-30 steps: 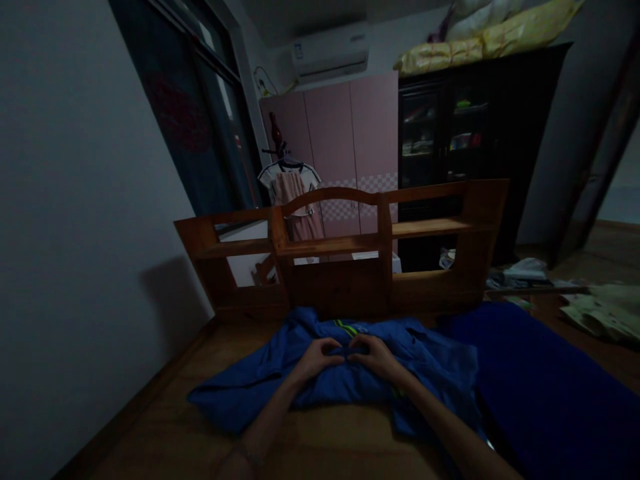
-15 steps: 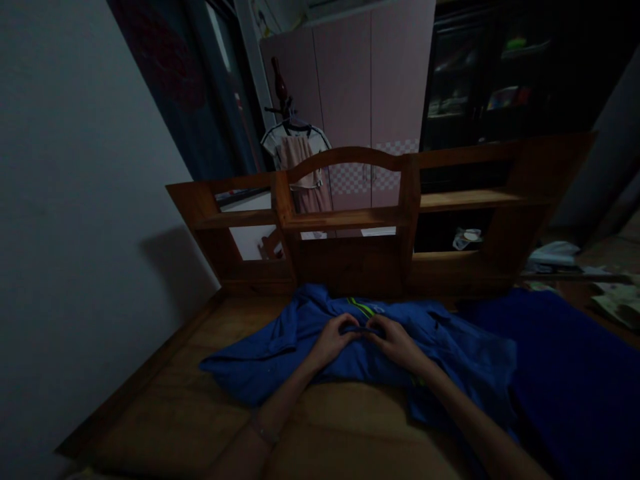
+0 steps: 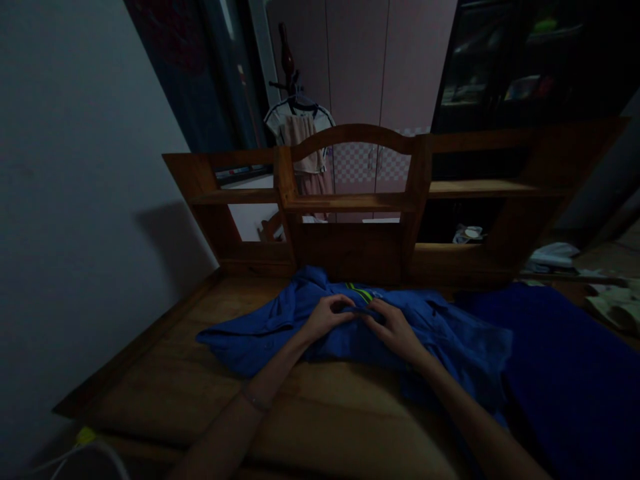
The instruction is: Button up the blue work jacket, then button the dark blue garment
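Gripped fold of yellow-striped blue garment (image 3: pixel 347 347) with left hand (image 3: pixel 324 317) and right hand (image 3: pixel 396 329) | pinched close together, apparently for control | lay near far edge of wooden bed base (image 3: pixel 325 410), evidently for support

My left hand (image 3: pixel 325 320) and right hand (image 3: pixel 395 328) hide part of the blue garment (image 3: pixel 270 327); the fold pinched between them is too dim to make out. The pale mark (image 3: pixel 378 295) at my twelve is too blurred to read. The frame crops the pink wardrobe (image 3: pixel 356 67) at twelve, blue cloth (image 3: pixel 560 373) at four, white cord (image 3: pixel 111 452) at eight.
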Demonstrator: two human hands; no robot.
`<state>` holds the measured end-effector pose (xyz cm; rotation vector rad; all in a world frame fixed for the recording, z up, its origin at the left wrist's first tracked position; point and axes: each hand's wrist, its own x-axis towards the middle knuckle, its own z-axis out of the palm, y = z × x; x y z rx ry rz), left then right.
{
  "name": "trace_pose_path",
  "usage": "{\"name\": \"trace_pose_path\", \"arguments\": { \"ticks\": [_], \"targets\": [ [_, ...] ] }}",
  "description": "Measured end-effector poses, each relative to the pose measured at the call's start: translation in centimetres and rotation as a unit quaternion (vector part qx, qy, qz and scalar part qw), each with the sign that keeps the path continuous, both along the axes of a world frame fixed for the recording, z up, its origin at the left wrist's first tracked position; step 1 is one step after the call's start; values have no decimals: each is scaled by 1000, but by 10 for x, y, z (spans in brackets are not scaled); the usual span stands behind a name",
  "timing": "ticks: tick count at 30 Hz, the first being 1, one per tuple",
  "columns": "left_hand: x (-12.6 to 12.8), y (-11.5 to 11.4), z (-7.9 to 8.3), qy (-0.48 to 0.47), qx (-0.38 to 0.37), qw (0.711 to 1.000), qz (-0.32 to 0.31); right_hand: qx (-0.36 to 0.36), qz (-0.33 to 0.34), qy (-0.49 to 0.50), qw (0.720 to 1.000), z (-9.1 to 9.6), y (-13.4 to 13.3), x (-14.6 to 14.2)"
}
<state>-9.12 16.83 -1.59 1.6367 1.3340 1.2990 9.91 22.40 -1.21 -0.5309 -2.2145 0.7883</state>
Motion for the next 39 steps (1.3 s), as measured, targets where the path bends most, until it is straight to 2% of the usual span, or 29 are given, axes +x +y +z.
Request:
{"name": "trace_pose_path", "arguments": {
  "ticks": [4, 8, 12, 16, 23, 28, 39],
  "targets": [
    [-5, -2, 6, -16, -12, 999, -31, -108, 18, -3, 994, -2, 3, -1],
    [-1, -3, 3, -10, -7, 1000, 11, -147, 15, 3, 989, -4, 5, -2],
    [5, -3, -2, 12, 39, 998, 50, -122, 0, 23, 992, -3, 4, -3],
    [12, -6, 0, 77, 102, 988, 90, -96, -19, 26, 995, -3, 2, -4],
    [24, -14, 6, 123, 121, 973, 153, 73, -80, 14, 994, -7, -8, -6],
    [27, -14, 3, 136, 125, 967, 174, 153, -106, -42, 982, -9, -12, -11],
    [22, -11, 1, 128, 138, 973, 133, 149, -90, -70, 982, -6, -14, -8]
  ]
}}
